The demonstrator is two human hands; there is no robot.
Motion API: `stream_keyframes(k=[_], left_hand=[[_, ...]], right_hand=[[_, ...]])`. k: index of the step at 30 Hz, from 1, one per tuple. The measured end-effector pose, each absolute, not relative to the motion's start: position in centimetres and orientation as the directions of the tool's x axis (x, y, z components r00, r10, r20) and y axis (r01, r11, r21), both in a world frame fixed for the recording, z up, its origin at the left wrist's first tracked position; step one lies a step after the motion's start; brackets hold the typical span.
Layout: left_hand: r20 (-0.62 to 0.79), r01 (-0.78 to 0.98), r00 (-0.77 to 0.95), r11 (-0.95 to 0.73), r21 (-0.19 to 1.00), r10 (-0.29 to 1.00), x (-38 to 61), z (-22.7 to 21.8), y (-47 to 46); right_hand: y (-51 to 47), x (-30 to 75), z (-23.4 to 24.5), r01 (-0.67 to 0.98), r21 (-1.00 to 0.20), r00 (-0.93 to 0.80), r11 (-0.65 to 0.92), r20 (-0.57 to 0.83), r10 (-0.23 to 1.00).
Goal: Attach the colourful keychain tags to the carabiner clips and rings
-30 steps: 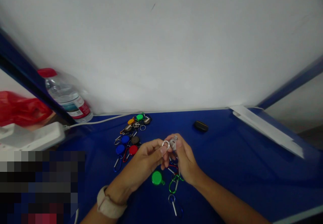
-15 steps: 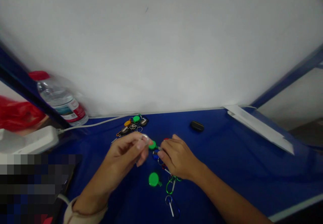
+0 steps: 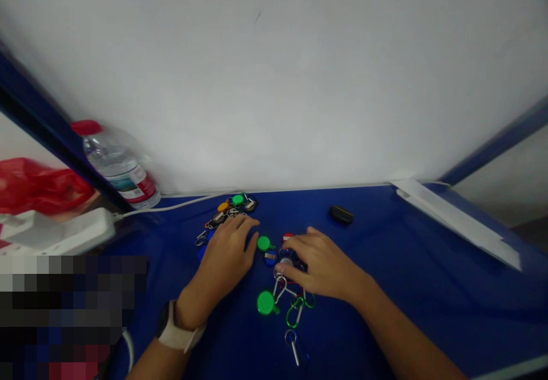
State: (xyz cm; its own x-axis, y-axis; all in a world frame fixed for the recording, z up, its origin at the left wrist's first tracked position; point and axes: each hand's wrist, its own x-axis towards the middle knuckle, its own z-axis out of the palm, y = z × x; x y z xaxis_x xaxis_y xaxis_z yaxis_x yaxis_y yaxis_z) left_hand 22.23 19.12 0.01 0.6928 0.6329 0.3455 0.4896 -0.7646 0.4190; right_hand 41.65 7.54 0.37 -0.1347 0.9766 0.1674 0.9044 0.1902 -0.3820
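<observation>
**A:** Where's the stuff?

**B:** Middle of the blue counter [image 3: 406, 294], nearer the near edge. A tangle of carabiner keychains [image 3: 291, 294] with round badge reels.

**A:** Grip?

**B:** Right hand [image 3: 323, 269] is palm down over the tangle, fingers curved, fingertips at a silver ring [image 3: 284, 263]. Narrow, but can't tell if it's holding anything.

**A:** Other hand?

**B:** Left hand [image 3: 225, 257] lies flat on the counter, fingers loosely open, nothing visible in it. Fingertips just beside a green reel [image 3: 264, 243]. Pale strap [image 3: 176, 330] on that wrist.

**A:** Rest of the tangle?

**B:** Second green reel [image 3: 265, 303] at its near side, red reel [image 3: 287, 237] at its far side. Green carabiner [image 3: 294, 314] and silver carabiner [image 3: 293, 348] trail toward the near edge.

**A:** Far side?

**B:** Separate pile of keychains [image 3: 226, 210] by the far edge, black oval object [image 3: 341, 215] off to the right. Past the far left corner: water bottle with a red cap [image 3: 120, 169], red plastic bag [image 3: 38, 189], power strip [image 3: 60, 233].
</observation>
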Motion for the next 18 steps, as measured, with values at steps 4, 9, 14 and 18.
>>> stream_keyframes(k=[4, 9, 14, 18], left_hand=[[0.36, 0.686, 0.634, -0.712, 0.148, 0.685, 24.5, -0.4, 21.4], [0.268, 0.764, 0.628, -0.645, -0.03, 0.731, 26.8, 0.3, 24.1], [0.241, 0.734, 0.657, -0.68, 0.013, 0.714, 27.1, 0.0, 25.1], [0.218, 0.632, 0.742, -0.77, 0.09, 0.634, 26.7, 0.9, 23.4]], right_hand=[[7.8, 41.6, -0.2, 0.912, -0.348, -0.154, 0.219, 0.204, 0.967], [8.2, 41.5, -0.5, 0.913, -0.333, -0.171, 0.234, 0.208, 0.963], [8.5, 41.7, -0.8, 0.916, -0.316, -0.152, 0.245, 0.292, 0.944], [8.6, 42.0, -0.7, 0.913, -0.345, -0.048, 0.218, 0.439, 0.897]])
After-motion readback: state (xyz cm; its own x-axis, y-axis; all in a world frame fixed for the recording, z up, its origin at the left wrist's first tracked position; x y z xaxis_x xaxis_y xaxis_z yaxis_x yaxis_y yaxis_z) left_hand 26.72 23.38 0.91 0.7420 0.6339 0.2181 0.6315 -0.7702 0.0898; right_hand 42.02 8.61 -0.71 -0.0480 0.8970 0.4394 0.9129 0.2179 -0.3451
